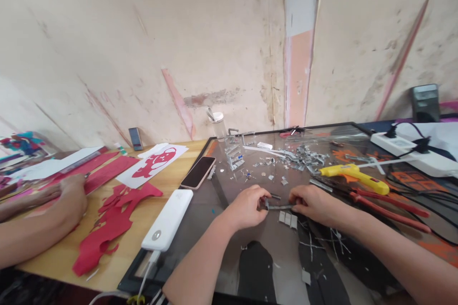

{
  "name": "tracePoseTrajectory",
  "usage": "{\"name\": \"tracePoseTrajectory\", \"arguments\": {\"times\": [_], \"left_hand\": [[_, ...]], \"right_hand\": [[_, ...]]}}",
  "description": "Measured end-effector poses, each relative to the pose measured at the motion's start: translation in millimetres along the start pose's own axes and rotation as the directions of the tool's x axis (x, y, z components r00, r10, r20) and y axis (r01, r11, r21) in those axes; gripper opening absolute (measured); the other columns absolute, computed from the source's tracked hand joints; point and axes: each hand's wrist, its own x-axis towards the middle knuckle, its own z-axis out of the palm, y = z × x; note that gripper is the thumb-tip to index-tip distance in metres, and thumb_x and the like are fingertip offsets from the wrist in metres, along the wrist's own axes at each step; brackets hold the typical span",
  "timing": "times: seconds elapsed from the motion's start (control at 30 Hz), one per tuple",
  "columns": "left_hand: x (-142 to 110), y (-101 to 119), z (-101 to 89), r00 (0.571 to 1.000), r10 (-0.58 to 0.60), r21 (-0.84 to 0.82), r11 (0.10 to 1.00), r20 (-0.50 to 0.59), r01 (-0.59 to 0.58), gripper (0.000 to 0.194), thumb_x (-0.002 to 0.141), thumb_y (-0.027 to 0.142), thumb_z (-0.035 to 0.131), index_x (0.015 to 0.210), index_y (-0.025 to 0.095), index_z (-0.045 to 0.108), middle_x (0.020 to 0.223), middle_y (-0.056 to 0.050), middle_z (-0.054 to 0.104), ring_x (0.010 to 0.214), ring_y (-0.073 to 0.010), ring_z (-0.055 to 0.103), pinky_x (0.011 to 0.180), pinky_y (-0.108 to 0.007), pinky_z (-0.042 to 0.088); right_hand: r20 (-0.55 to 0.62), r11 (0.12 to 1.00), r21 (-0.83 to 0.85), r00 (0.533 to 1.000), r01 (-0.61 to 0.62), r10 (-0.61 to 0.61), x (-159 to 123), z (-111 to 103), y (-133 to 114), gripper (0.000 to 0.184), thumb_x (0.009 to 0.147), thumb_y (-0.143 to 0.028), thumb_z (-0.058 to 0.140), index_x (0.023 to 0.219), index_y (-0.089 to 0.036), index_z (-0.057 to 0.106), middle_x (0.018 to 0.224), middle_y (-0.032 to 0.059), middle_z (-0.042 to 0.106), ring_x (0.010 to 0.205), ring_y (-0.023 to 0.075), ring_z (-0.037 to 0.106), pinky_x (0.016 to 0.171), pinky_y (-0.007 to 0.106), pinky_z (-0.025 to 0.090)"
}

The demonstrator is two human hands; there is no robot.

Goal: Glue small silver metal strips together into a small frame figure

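Grey strip: a thin, narrow length [281,208] is held just above the glass tabletop [223,255], in the gap between the two hands; it looks stiff and metallic, though its material cannot be confirmed.
Left hand: the fingers [250,205] are closed in a pinch at the strip's left end, where a small dark piece is partly hidden by them.
Right hand: thumb and fingertips [310,202] are brought nearly together on the strip's right end; the exact contact is hard to make out.
Strip risk: it could be bent or snapped if the ends were twisted unevenly, and so slight a thing could slip from fingertip grips.
Small tiles: a flat, ribbed group of grey rectangles [288,219] lies just below the strip; it could be knocked aside by a lowered hand.
Scraps: jagged, shiny bits [307,156] are heaped farther back; a dropped fragment could be lost among them, and skin could be nicked by sharp edges.
Glue gun: the smooth yellow body [354,176] is laid beyond the right hand; a burn could be caused by its nozzle if it is hot, which cannot be told.
Pliers: long, curved red handles [393,209] are spread beside the right forearm, near loose black cables [438,195] that could be snagged by a sleeve or elbow.
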Motion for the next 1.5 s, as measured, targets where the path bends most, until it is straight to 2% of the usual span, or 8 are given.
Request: {"name": "tracePoseTrajectory", "arguments": {"times": [0.33,0.63,0.97,1.5], "left_hand": [[4.5,-0.6,0.2,1.0,-0.028,-0.009,1.0,0.007,0.028,0.03,0.068,0.009,0.054,0.095,0.014,0.066,0.077,-0.002,0.059,0.065,-0.0123,0.054,0.064,-0.023,0.044],[3.9,-0.5,2.0,1.0,0.006,-0.007,1.0,-0.013,-0.006,0.034,0.064,0.012,0.056,0.097,0.015,0.066,0.078,-0.002,0.059,0.066,-0.0133,0.054,0.063,-0.023,0.044],[5.0,0.6,4.2,1.0,-0.017,-0.015,1.0,-0.015,0.017,0.022,0.067,0.011,0.054,0.085,0.016,0.067,0.074,-0.001,0.056,0.064,-0.0118,0.053,0.062,-0.022,0.042],[5.5,1.7,3.1,1.0,-0.03,-0.019,0.999,-0.009,0.03,0.019,0.068,0.01,0.056,0.081,0.015,0.068,0.072,-0.001,0.057,0.065,-0.0127,0.055,0.063,-0.023,0.043]], "right_hand": [[-0.014,0.999,-0.047,1.0,0.007,-0.008,-1.2,0.4,-2.5,0.012,0.072,-0.018,0.052,0.074,-0.02,0.064,0.073,0.0026,0.067,0.066,0.0159,0.059,0.061,0.023,0.039],[-0.014,0.999,-0.05,1.0,-0.01,0.009,-2.0,-1.8,-7.1,0.012,0.072,-0.017,0.052,0.074,-0.019,0.064,0.074,0.0031,0.067,0.067,0.0161,0.059,0.061,0.024,0.038],[-0.016,0.999,-0.039,1.0,0.004,-0.005,-2.8,-2.8,-9.4,0.014,0.071,-0.014,0.052,0.074,-0.019,0.064,0.072,0.0028,0.067,0.067,0.0162,0.058,0.062,0.024,0.038],[-0.034,1.0,-0.02,0.999,0.022,-0.022,-0.7,-2.3,-9.2,0.013,0.07,-0.014,0.054,0.068,-0.018,0.066,0.069,0.0027,0.068,0.066,0.0159,0.06,0.062,0.024,0.04]]}}
